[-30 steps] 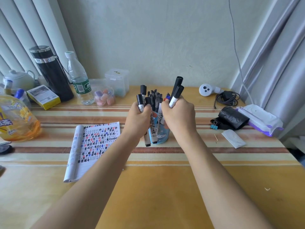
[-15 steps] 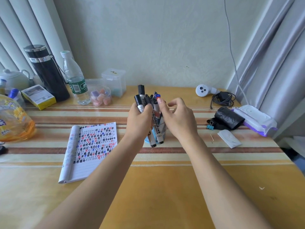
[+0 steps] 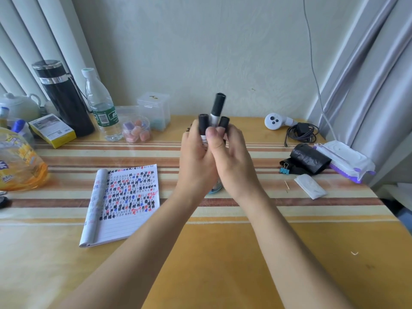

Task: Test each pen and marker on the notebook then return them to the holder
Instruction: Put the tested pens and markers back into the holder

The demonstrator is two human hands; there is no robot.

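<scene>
Pale wall behind, striped desk [image 3: 223, 264] below. Both sets of fingers meet over mid-desk, clenched on one bundle of markers [image 3: 217, 108]. My left hand [image 3: 196, 157] wraps the barrels from its side. My right hand [image 3: 234, 159] closes in from the other side, with its thumb laid across the front.

Long axis of the bundle runs near upright. Three black caps stand above the fingers, the middle one tallest.

The holder [image 3: 215, 188] sits straight beneath the fingers. Only a sliver of its blue base shows between my wrists.

The notebook [image 3: 127, 197] lies flat, well off to the left of the fingers and lower. The left hand is nearer to it. The top of its page is already full of marks, with blank lines below.

Judgement: the next move turns on pulling one marker up along its axis and carrying it left and down to those blank lines.

Half a second ago the right fingers were spread, touching only the tips, and the barrels showed down to the holder. Now they are closed on the bundle, and one cap stands higher.
</scene>
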